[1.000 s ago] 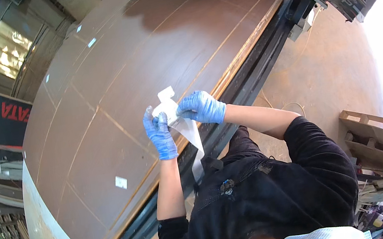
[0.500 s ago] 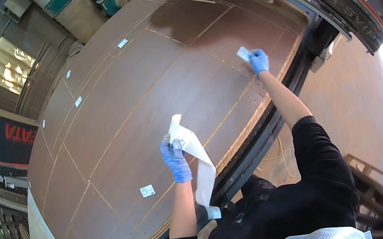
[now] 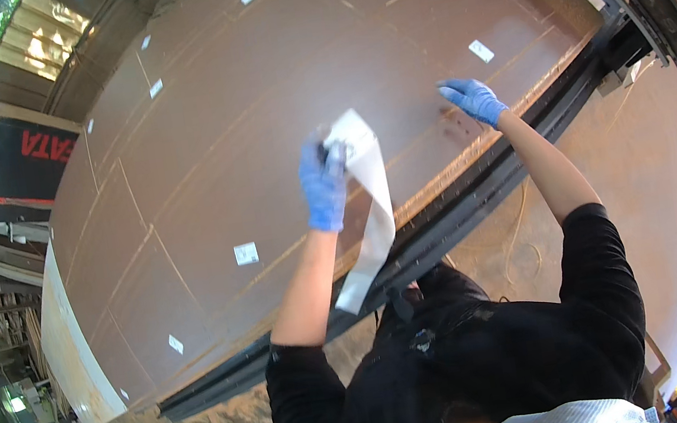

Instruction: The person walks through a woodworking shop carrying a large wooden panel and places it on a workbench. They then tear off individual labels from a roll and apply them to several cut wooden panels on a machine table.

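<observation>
Two hands in blue gloves work over a large dark-brown panel scored with pale lines. The left hand is closed on a long strip of white label backing, gripped near its upper end; the rest drapes past the panel's pale wooden edge and over the black rail towards the person's waist. The right hand appears empty, its fingers drawn close together just above the panel near that edge; whether the fingertips meet cannot be told. Half a second ago this hand was pinching a small white label; now that label lies on the panel beyond the fingers, near but apart from them. That appears to mean one more label is down, with the strip remaining in the left hand. Other white labels are scattered across the surface: one to the left of the left forearm, another nearer the panel's lower left, and several farther off towards the far edge. Beyond the panel's left side stands a dark board with red lettering.
</observation>
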`<state>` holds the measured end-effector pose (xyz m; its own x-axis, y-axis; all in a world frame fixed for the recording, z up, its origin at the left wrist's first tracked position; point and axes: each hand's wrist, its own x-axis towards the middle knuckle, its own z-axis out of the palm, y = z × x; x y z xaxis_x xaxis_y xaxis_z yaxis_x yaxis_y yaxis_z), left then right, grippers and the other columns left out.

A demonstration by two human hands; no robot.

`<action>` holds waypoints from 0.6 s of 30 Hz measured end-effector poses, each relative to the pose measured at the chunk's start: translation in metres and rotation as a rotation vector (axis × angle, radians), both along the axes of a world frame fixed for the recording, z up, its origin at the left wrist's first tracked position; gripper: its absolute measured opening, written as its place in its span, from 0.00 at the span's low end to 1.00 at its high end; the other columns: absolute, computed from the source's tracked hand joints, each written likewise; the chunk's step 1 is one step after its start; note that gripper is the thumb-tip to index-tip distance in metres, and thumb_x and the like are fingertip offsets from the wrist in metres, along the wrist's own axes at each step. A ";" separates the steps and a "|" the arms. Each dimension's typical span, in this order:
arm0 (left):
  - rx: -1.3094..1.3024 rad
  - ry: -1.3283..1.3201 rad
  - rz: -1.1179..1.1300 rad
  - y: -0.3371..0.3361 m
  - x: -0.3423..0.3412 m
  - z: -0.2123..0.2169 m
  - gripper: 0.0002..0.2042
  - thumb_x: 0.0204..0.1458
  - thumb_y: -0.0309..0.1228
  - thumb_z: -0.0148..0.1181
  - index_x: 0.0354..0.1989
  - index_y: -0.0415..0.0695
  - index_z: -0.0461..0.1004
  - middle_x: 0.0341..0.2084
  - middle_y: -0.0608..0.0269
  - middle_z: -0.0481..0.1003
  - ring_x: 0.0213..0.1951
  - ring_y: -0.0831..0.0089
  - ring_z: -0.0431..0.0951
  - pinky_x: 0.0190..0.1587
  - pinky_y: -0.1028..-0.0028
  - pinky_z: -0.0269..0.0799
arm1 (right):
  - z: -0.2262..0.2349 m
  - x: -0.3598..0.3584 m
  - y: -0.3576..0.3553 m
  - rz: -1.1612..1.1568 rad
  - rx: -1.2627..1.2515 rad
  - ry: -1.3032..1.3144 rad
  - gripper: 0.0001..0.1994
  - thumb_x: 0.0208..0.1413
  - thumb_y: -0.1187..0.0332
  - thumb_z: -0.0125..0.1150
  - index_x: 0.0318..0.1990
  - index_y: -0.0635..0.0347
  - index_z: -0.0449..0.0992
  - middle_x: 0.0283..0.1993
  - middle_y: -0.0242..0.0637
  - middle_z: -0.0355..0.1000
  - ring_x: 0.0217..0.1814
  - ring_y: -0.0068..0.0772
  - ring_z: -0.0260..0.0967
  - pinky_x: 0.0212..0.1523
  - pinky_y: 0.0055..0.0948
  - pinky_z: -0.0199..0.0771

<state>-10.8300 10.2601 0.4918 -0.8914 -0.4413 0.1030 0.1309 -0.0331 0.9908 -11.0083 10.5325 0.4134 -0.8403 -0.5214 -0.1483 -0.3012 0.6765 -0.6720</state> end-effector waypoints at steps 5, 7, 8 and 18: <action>0.005 -0.045 -0.105 0.024 0.002 0.015 0.15 0.52 0.23 0.54 0.49 0.41 0.65 0.38 0.64 0.69 0.38 0.78 0.69 0.42 0.79 0.69 | 0.092 0.110 -0.073 0.004 -0.781 -0.175 0.19 0.50 0.68 0.61 0.50 0.59 0.69 0.43 0.40 0.72 0.45 0.22 0.68 0.46 0.27 0.70; -0.050 -0.008 -0.138 0.031 -0.003 0.019 0.15 0.52 0.23 0.54 0.49 0.41 0.65 0.38 0.62 0.69 0.39 0.78 0.69 0.43 0.79 0.68 | 0.092 0.114 -0.083 -0.052 -0.802 -0.026 0.18 0.49 0.70 0.61 0.49 0.59 0.69 0.41 0.40 0.73 0.43 0.24 0.70 0.45 0.26 0.71; -0.095 0.006 -0.158 0.033 -0.004 0.020 0.15 0.52 0.23 0.54 0.49 0.41 0.65 0.39 0.62 0.69 0.40 0.78 0.69 0.43 0.79 0.68 | 0.091 0.112 -0.085 -0.075 -0.816 0.046 0.18 0.48 0.71 0.61 0.49 0.59 0.69 0.40 0.41 0.73 0.42 0.25 0.70 0.44 0.26 0.71; 0.049 -0.197 -0.184 0.056 -0.084 0.007 0.17 0.51 0.31 0.57 0.49 0.42 0.67 0.39 0.62 0.71 0.37 0.75 0.73 0.35 0.76 0.75 | 0.063 0.022 -0.053 0.179 -0.558 0.396 0.16 0.40 0.75 0.60 0.41 0.51 0.74 0.28 0.37 0.71 0.27 0.39 0.71 0.30 0.32 0.72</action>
<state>-10.9135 10.3161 0.4986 -0.9578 -0.2701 -0.0980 -0.0770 -0.0871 0.9932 -10.9867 10.4792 0.4761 -0.6698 -0.5658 0.4809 -0.6694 0.1800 -0.7208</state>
